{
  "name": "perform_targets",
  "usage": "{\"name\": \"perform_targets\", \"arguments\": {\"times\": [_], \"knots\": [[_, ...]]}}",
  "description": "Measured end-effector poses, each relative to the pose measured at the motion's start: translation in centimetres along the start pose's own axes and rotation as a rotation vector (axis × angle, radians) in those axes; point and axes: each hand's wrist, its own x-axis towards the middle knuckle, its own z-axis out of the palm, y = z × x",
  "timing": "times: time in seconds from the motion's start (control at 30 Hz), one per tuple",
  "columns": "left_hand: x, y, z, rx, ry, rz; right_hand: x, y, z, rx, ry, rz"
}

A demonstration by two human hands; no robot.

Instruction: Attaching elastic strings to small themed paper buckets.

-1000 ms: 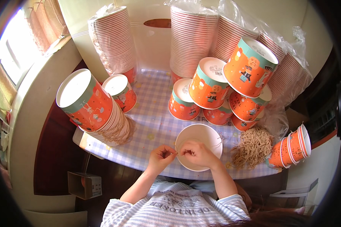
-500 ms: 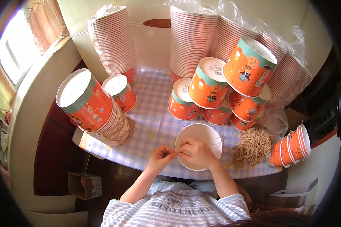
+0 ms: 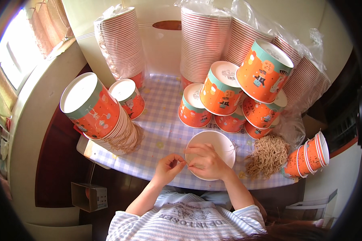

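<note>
A white-lined paper bucket (image 3: 220,140) stands mouth up at the table's front edge. My left hand (image 3: 169,168) is just left of its rim, thumb and forefinger pinched. My right hand (image 3: 208,162) hangs over the bucket's mouth, thumb and finger closed, with its other fingers lifted and apart. The fingertips of both hands almost meet at the left rim. What they pinch is too small to make out. Thin strands show at the bucket's right rim. A tangled heap of tan strings (image 3: 269,156) lies to the right.
Upside-down orange buckets (image 3: 265,72) are piled behind my right hand. At the left leans a tall bucket stack (image 3: 92,108) with tan strings around it, beside a smaller bucket (image 3: 128,98). Nested cups (image 3: 307,156) lie at the right edge. Wrapped stacks (image 3: 205,44) line the back.
My right hand's free fingers have lifted and spread, and its fingertips have shifted slightly. My left hand has moved a little left, still pinched. The bucket stays nearly in place.
</note>
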Motion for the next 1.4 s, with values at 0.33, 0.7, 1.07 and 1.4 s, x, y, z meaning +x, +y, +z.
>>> {"name": "perform_targets", "arguments": {"times": [0.33, 0.7, 1.07, 1.4], "knots": [[0.1, 1.3, 0.0, 0.39, 0.055, 0.161, -0.2, 0.7, 1.1, 0.28, -0.037, 0.245], [0.1, 1.1, 0.0, 0.282, 0.041, 0.11, -0.1, 0.2, 1.8, 0.216, -0.009, 0.368], [0.2, 1.4, 0.4, 0.446, 0.089, 0.202, -0.1, 0.1, 2.1, 0.19, -0.034, 0.424], [0.1, 0.6, 0.2, 0.411, 0.099, 0.13, 0.0, 0.0, 1.9, 0.209, -0.039, 0.458]]}}
